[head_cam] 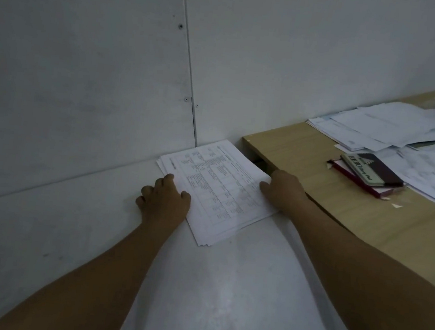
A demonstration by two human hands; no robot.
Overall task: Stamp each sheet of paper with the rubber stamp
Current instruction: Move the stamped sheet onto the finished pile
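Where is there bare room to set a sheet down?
Bare wood on the desk between its left corner and the stamp pad; bare white surface left of the left hand. Crowded: loose papers cover the desk's far right.

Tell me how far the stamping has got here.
Done: nothing visible; the top sheet of the stack shows no stamp mark I can make out. In hand: the left hand grips the stack's left edge, and the right hand rests on its right edge. Left: all the stamping; the stamp pad lies closed on the wooden desk, and no rubber stamp is in view.
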